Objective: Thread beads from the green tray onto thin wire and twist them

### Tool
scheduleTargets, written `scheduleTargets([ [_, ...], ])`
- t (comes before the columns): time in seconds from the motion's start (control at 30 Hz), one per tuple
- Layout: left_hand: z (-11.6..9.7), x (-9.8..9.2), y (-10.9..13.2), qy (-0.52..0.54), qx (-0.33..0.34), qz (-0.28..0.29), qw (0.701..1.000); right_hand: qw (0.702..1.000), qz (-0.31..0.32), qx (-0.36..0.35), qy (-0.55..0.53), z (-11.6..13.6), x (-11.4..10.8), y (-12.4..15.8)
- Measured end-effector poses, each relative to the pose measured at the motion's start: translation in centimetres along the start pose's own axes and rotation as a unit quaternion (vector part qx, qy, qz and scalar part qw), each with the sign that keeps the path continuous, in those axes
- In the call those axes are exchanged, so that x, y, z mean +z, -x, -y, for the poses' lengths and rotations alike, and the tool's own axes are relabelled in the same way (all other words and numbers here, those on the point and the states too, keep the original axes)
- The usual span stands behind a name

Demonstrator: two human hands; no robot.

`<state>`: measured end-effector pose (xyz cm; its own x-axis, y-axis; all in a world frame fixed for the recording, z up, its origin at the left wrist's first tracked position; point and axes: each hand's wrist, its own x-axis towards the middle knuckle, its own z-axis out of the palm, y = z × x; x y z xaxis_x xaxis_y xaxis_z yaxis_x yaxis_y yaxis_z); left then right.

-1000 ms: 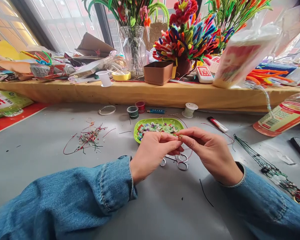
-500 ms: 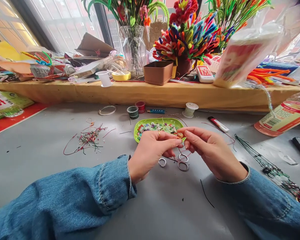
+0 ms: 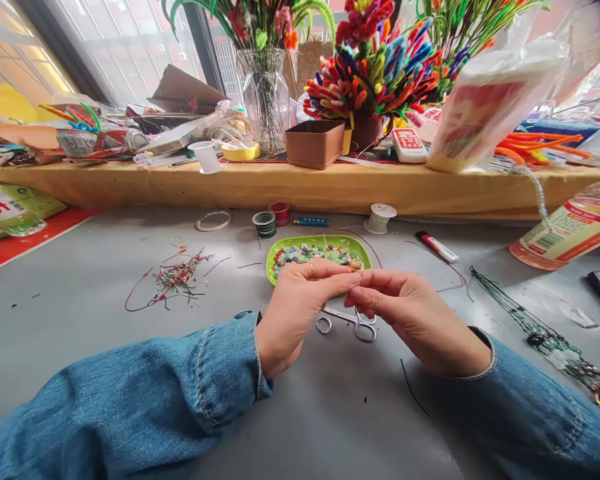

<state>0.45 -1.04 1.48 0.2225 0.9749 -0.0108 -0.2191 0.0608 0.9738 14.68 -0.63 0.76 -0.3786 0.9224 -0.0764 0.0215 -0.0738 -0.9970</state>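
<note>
My left hand [image 3: 300, 303] is closed in a pinch on a small gold-and-orange bead piece [image 3: 355, 265], which shows just above the fingertips. Against those fingertips, my right hand [image 3: 410, 313] pinches a thin dark red cord [image 3: 357, 313] that trails below; the exact grip point is hidden. Behind both hands lies a green tray [image 3: 269, 267] of small mixed beads, partly covered by the fingers. Scissors [image 3: 365, 331] rest on the table under the hands, and a silver ring [image 3: 323, 325] lies beside their handles.
Spools of green [image 3: 265, 225], red [image 3: 280, 213] and white [image 3: 380, 219] cord stand beyond the tray. Cord scraps [image 3: 180, 279] are heaped at left. A lighter [image 3: 437, 247], knotted beaded cords [image 3: 545, 343] and a bottle [image 3: 570, 230] sit at right. A crowded ledge [image 3: 180, 188] runs behind.
My right hand has shifted slightly left and down, and its fingertips now meet the left ones. The bead piece has tilted and moved a little up and left. More of the scissors' blades shows.
</note>
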Motion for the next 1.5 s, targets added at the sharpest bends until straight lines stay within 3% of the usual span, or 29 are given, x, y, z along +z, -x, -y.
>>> scheduleTargets([
  [0.27, 0.2, 0.0, 0.1, 0.017, -0.040, -0.022, 0.999, 1.000, -0.008, -0.021, 0.015, -0.1, 0.7, 0.1],
  [0.57, 0.9, 0.0, 0.2, 0.088, -0.094, 0.030, 0.991, 0.997, 0.046, -0.015, 0.055, 0.1, 0.5, 0.3],
  [0.83, 0.4, -0.5, -0.5, 0.052, -0.102, 0.010, 0.993, 0.997, -0.030, 0.010, 0.073, 0.2, -0.1, 0.3],
  [0.97, 0.6, -0.7, -0.6, 0.049, -0.114, 0.019, 0.992, 0.997, -0.037, 0.016, 0.062, 0.2, -0.3, 0.1],
  [1.23, 0.7, -0.9, -0.8, 0.051, -0.126, 0.029, 0.990, 0.999, -0.024, 0.016, 0.043, -0.1, -0.5, 0.1],
  [1.5, 0.9, -0.6, -0.4, 0.062, -0.129, 0.017, 0.990, 0.995, 0.022, 0.002, 0.100, 0.2, -0.3, 0.1],
])
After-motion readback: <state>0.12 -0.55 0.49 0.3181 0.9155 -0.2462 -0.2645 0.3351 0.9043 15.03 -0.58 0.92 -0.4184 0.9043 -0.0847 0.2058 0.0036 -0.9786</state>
